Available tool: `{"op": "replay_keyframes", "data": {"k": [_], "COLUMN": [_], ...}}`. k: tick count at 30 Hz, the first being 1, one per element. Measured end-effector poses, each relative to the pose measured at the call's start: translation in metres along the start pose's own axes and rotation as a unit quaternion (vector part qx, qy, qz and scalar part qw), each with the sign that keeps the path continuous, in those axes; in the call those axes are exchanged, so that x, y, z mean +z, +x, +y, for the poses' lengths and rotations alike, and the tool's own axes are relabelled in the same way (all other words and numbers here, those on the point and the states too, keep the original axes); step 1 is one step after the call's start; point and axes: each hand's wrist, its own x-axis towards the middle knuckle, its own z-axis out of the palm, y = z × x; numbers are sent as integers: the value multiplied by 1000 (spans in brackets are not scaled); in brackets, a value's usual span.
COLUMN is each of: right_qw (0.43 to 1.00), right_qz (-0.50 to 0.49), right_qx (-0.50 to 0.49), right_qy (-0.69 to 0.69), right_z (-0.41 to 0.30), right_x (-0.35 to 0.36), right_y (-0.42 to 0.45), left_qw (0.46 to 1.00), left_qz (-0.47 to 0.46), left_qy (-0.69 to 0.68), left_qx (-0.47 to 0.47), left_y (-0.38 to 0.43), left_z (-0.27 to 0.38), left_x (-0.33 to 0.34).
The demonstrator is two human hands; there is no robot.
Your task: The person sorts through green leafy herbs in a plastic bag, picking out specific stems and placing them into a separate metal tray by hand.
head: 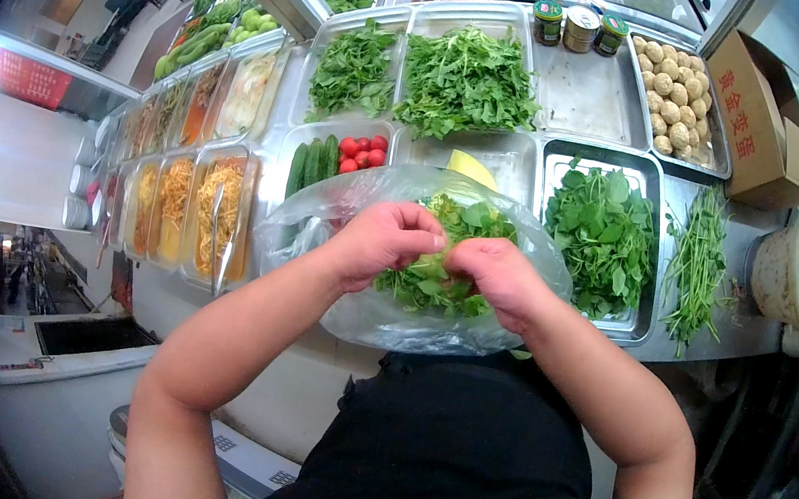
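Observation:
A large clear plastic bag (360,320) lies wide open in front of me, with leafy greens (439,293) inside it. My left hand (389,241) and my right hand (495,273) are nearly touching above the greens. Thumb and forefinger of each hand are pinched on a small piece of light green leaf or stem between them. The lower fingers of my right hand are partly hidden among the leaves. Just right of the bag, a steel tray (652,283) holds more leafy greens (602,231). A yellow wedge-shaped piece (474,168) shows behind the bag's far rim.
Trays of greens (467,80), cucumbers (312,162) and red cherry tomatoes or radishes (363,154) stand beyond. Shredded food with metal tongs (216,225) is at left. Loose stems (696,266), a cardboard box (763,131), jars (546,23) and a round tub (794,271) are at right.

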Motion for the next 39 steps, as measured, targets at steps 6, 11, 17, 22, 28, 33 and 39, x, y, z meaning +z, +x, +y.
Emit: {"op": "replay_keyframes", "data": {"k": [6,11,17,22,28,33,39], "right_qw": [992,981,838,691,601,577,549], "right_qz": [-24,64,383,232,-87,-112,-165], "right_qx": [12,-179,-224,-453,-137,-12,27], "right_qy": [-125,-44,-317,-513,-783,-809,-819], "right_z": [-9,-43,-53,-34,11,-27,-35], "right_x": [-1,-22,-117,-27,-14,-27,-19], "right_y": [-21,-70,-77,-73,-35,-62,-87], "left_qw": [963,748,568,507,429,502,503], "left_qz": [86,202,-2,-136,-166,-143,-253], "left_qy": [247,630,816,826,887,853,826], "left_qx": [67,54,105,207,34,-5,17], "left_y": [9,30,32,25,22,16,22], "left_z": [-1,-29,-53,-84,-63,-37,-79], "left_x": [-5,-52,-20,-20,-22,2,16]}}
